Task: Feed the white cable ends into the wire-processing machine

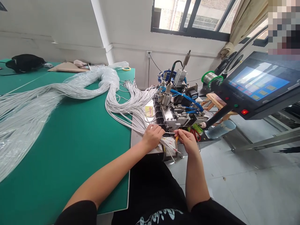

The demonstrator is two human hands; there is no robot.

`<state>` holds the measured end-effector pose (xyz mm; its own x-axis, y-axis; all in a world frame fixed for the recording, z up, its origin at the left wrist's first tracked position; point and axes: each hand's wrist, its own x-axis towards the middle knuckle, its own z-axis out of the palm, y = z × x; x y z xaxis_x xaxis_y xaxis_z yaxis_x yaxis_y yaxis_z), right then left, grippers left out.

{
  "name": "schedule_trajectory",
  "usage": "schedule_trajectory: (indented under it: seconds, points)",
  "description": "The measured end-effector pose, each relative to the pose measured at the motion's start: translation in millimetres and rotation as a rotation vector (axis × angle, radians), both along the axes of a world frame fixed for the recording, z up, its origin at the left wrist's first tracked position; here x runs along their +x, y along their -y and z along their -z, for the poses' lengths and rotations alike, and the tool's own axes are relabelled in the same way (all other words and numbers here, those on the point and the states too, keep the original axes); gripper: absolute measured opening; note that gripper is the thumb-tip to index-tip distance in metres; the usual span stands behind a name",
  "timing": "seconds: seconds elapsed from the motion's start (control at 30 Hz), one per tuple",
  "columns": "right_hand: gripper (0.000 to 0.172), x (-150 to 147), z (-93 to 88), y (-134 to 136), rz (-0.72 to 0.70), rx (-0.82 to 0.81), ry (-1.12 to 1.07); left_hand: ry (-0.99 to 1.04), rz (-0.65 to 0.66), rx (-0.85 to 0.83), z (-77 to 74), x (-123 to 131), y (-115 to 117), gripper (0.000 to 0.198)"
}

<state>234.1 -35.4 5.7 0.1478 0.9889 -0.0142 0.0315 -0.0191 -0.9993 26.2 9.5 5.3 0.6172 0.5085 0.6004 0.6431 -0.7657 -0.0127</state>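
Observation:
A single white cable (170, 133) is stretched between my two hands at the front of a wire-processing machine (167, 104). My left hand (152, 137) is closed on the cable, its fingers curled over it. The thumb and fingers of my right hand (187, 140) pinch the cable's end, beside the machine's front edge. Below my left hand, several loose cable ends (170, 147) with reddish tips hang over the edge. Behind it, a thick bundle of white cables (122, 107) curves from the green table onto the machine's bench.
The green table (98, 156) lies at left, with plastic wrapping (109, 78) around the cables. A touchscreen panel (260, 81) stands at right, near a solder-like wire spool (212, 78). Red-handled pliers or scissors (195, 133) and a clear bottle (221, 128) lie right of my right hand.

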Motion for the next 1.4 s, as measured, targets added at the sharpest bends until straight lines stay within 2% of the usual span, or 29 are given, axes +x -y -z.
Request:
schedule_trajectory:
  seconds: [0.13,0.23,0.5,0.97,1.4]
  points:
    - [0.038,4,4.6,-2,0.092,0.027,0.130,-0.020,-0.035,0.030,-0.1,1,0,0.021]
    - [0.033,6,5.0,-4,0.058,0.049,0.201,-0.039,-0.033,0.037,-0.9,1,1,0.022]
    - [0.035,1,10.5,-15,0.040,0.066,0.409,-0.010,0.002,0.088,-2.2,2,1,0.022]
    - [0.034,-6,36.7,-26,-0.028,0.058,0.239,0.010,-0.011,0.111,-0.6,4,2,0.027]
    - [0.031,-8,38.3,-26,-0.088,0.017,0.081,-0.041,0.009,-0.008,0.5,1,3,0.030]
